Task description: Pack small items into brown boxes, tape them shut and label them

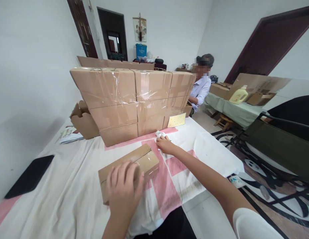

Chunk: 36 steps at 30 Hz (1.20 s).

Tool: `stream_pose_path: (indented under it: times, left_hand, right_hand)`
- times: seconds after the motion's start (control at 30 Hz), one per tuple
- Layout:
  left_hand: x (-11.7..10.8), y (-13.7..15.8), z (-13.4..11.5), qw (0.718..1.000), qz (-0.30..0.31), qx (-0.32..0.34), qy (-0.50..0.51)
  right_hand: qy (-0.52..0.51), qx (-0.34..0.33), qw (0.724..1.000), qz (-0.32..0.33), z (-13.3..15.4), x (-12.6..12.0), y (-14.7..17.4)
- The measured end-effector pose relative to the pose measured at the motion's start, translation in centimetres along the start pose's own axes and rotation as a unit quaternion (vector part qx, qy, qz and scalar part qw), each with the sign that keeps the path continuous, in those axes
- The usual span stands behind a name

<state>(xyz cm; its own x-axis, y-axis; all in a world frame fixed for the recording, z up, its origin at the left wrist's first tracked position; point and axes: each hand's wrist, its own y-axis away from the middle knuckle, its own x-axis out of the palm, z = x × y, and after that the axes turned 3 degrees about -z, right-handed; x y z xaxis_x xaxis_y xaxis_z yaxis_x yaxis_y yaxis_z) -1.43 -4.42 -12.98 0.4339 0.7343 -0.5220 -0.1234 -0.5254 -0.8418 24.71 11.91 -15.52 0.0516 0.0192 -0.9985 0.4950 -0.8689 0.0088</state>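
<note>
My left hand (124,186) lies on the top of a small closed cardboard box (139,157), its fingers extended and the thumb apart. The box rests at an angle on the table, with clear tape across its right end. Farther forward, my right hand (165,145) has its fingers closed on a small white crumpled item (159,133) with greenish marks; its exact kind does not show. Just beyond that hand stands a wall of stacked, taped cardboard boxes (116,116). A pale yellow dotted card (176,120) leans by its lower right end.
An open cardboard box (83,121) and a printed packet (69,135) are left of the stack. A black tablet-like slab (30,176) lies far left on the cloth-covered table (74,186). Behind the stack sits another person (201,86). A folding chair (281,142) stands at right.
</note>
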Motion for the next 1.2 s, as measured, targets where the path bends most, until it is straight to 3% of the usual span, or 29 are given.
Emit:
stream_pose_path:
  times: [0.1,0.2,0.3,0.43,0.53,0.67,0.73,0.83,0.97,1.07,1.2]
  left_hand:
    - [0.4,-0.7,3.1,0.996,0.081,-0.018,-0.037]
    - [0.0,-0.8,6.2,0.990,0.139,0.002,-0.018]
    - [-0.5,-0.6,7.9,0.985,0.171,0.024,0.003]
    - [-0.8,-0.5,7.9,0.983,0.180,0.028,0.002]
    - [-0.7,-0.6,7.7,0.984,0.178,0.019,-0.003]
    - [-0.9,-0.6,8.1,0.979,0.201,0.032,-0.007]
    - [-1.0,-0.7,8.2,0.977,0.208,0.038,-0.009]
    - [-1.1,-0.8,7.9,0.978,0.204,0.033,-0.010]
    - [-1.3,-1.1,7.4,0.977,0.213,0.016,-0.005]
    - [-1.4,-1.2,7.5,0.973,0.232,0.012,-0.010]
    - [-1.6,-1.3,7.6,0.970,0.245,0.005,-0.013]
  right_hand:
    - [-0.057,0.013,0.996,-0.066,0.1,-0.2,2.0]
    - [-0.207,0.029,0.967,-0.149,0.4,0.2,4.3]
    - [-0.352,0.032,0.914,-0.200,1.1,1.1,6.0]
    - [-0.527,0.058,0.823,-0.203,2.1,3.0,6.7]
    - [-0.598,0.102,0.766,-0.213,2.4,4.8,6.3]
    - [-0.651,0.133,0.717,-0.210,2.3,6.3,6.0]
    - [-0.672,0.109,0.704,-0.203,2.3,6.3,6.3]
    - [-0.678,0.014,0.709,-0.193,2.6,5.7,6.9]
    - [-0.683,-0.104,0.716,-0.100,4.3,4.5,7.4]
    - [-0.695,-0.112,0.707,-0.068,6.4,3.5,7.4]
    - [-0.731,-0.098,0.672,-0.069,8.6,2.8,7.3]
